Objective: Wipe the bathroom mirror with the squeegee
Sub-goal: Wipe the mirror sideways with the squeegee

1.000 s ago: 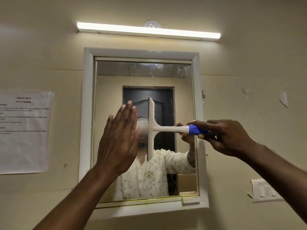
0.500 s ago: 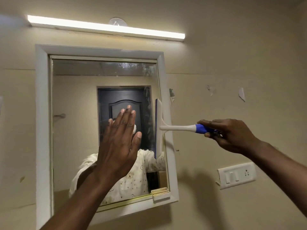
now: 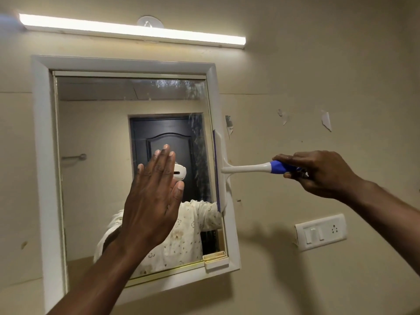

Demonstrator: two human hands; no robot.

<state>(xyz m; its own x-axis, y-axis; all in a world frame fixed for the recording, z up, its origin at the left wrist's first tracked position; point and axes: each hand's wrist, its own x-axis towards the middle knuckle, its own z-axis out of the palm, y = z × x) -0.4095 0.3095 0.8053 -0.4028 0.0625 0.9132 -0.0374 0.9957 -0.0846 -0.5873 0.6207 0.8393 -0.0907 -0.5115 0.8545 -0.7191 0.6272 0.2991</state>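
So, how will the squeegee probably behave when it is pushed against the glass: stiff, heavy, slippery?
The squeegee probably feels light: the right hand holds it out by the handle's end alone. Its white plastic body looks stiff, while the thin dark blade edge likely bends a little against the mirror. The blue grip may help against slipping.

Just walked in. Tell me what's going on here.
A person is wiping a wall mirror with a squeegee. The right hand grips its blue handle, and the blade stands upright at the mirror's right edge, against the white frame. The left hand is held up flat, fingers straight, in front of the glass, holding nothing; whether it touches the glass is unclear. Streaks show on the glass near the right edge and along the top.
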